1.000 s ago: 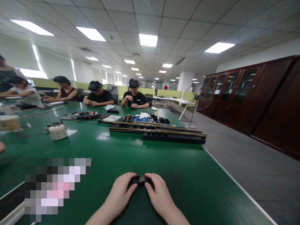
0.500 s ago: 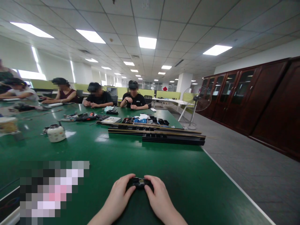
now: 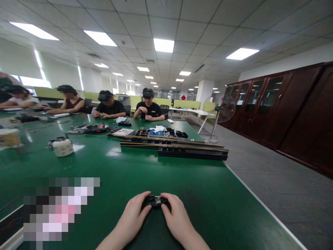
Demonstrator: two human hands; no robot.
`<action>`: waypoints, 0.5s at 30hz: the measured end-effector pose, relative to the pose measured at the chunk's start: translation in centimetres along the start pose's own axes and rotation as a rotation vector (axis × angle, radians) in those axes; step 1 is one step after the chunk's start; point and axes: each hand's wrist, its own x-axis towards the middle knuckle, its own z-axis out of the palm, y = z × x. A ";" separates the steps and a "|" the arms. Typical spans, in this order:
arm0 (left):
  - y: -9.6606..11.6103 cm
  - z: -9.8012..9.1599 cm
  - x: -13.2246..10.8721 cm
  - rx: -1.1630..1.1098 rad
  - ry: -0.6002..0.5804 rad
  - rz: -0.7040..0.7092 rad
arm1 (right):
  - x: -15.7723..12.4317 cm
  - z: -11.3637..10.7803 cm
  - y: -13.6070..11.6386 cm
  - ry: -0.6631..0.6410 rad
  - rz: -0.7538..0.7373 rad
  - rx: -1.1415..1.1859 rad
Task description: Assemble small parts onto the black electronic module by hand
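black device [image 3: 156, 205], dark green tabletop [image 3: 117, 173], pale patterned jar [image 3: 63, 148], reddish-brown cabinets [image 3: 296, 111], yellow-green partition [image 3: 186, 103]

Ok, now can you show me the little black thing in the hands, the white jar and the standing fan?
Little black thing [image 3: 156, 202]: head view, on its middle.
White jar [image 3: 62, 148]: head view, on its round body.
Standing fan [image 3: 218, 108]: head view, on its hub.
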 end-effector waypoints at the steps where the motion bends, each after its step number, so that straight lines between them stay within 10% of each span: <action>1: 0.0 0.0 0.0 -0.001 0.004 0.000 | 0.0 0.0 0.0 -0.001 -0.002 0.001; 15: 0.1 0.0 0.0 -0.023 0.016 -0.016 | 0.1 0.1 0.1 0.006 0.007 0.006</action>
